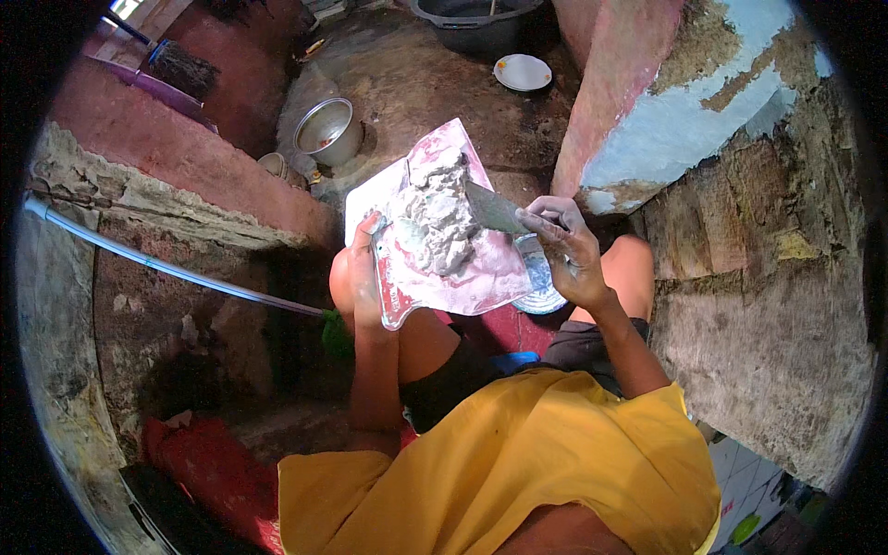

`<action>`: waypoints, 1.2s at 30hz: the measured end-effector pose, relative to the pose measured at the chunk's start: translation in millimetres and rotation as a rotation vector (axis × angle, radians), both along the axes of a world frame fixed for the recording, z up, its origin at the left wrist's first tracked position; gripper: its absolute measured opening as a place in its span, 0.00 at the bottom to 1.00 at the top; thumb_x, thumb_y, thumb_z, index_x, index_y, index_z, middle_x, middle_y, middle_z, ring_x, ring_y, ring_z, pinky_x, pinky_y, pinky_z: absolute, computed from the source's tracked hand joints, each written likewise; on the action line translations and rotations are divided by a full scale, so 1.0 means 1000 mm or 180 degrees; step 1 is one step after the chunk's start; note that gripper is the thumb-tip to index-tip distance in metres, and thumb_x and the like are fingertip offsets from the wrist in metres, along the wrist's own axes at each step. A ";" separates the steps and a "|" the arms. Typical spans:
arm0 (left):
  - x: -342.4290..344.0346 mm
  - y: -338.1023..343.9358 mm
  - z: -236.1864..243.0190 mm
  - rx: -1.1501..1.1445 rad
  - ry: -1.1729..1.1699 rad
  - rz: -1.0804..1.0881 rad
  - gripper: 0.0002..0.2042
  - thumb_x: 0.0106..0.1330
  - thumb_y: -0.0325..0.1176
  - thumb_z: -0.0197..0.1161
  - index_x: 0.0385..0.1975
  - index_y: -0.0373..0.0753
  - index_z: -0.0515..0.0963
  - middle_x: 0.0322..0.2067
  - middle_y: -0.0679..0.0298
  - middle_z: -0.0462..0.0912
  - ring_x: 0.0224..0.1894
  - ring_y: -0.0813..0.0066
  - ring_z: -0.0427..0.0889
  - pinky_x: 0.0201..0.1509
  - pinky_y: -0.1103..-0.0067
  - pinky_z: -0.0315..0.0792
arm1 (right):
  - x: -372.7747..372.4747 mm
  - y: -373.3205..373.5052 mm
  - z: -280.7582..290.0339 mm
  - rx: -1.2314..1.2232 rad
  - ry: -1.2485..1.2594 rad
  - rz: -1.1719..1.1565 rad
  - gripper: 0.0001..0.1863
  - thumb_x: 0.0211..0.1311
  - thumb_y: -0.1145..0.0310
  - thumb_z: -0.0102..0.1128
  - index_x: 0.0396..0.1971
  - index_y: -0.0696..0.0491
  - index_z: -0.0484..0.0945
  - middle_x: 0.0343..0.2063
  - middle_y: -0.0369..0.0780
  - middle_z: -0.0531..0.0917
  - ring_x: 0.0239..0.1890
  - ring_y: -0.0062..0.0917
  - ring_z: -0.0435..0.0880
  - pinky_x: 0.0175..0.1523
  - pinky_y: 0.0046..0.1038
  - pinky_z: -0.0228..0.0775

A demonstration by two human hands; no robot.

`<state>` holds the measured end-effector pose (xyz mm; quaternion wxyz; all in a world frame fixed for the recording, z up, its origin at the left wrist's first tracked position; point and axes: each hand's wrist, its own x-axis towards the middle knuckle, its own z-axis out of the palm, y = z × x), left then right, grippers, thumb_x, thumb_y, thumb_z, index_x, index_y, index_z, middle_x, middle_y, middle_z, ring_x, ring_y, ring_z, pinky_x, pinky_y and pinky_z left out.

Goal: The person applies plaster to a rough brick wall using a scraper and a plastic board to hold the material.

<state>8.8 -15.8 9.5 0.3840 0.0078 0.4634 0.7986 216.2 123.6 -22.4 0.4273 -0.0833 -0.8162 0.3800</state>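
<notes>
My left hand (364,268) grips the left edge of a flat pink and white board (499,279), its thumb lying on the top face. On the board sits a thick, lumpy heap of wet grey paste (437,222), like putty or plaster. My right hand (572,252), smeared with white, is closed on a thin flat scraper (496,211). The scraper's far edge touches the right side of the heap; its handle, if any, is hidden by my fingers. Partly under the board, between my knees, is a round container (541,289) with white-smeared insides.
A metal pot (330,132), a white plate (523,72) and a black basin (481,28) stand on the stained floor ahead. A pale blue hose (176,270) runs along the left. Peeling walls (684,120) close in on the right; a brush (180,67) hangs upper left.
</notes>
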 end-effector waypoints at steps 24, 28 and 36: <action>-0.009 0.001 -0.005 0.0939 -0.0346 -0.0281 0.18 0.66 0.36 0.51 0.50 0.31 0.69 0.44 0.57 0.79 0.42 0.65 0.80 0.48 0.70 0.74 | 0.079 0.029 0.015 0.0550 -0.0984 -0.0445 0.24 0.53 0.79 0.54 0.52 0.48 0.75 0.41 0.42 0.77 0.40 0.31 0.77 0.46 0.31 0.71; -0.011 -0.002 -0.020 0.1034 -0.0368 -0.0240 0.19 0.63 0.36 0.53 0.52 0.34 0.69 0.47 0.58 0.78 0.48 0.63 0.77 0.57 0.66 0.67 | 0.101 0.017 0.036 -0.2351 -0.0675 -0.0450 0.21 0.63 0.74 0.47 0.57 0.58 0.68 0.34 0.38 0.81 0.27 0.15 0.76 0.32 0.17 0.69; 0.001 0.003 -0.024 0.0764 0.0076 0.0153 0.20 0.61 0.35 0.56 0.51 0.33 0.68 0.46 0.57 0.77 0.46 0.60 0.77 0.54 0.66 0.68 | 0.093 -0.007 0.070 -0.2898 -0.1735 0.0344 0.26 0.62 0.76 0.49 0.62 0.55 0.62 0.27 0.35 0.79 0.21 0.12 0.73 0.25 0.16 0.66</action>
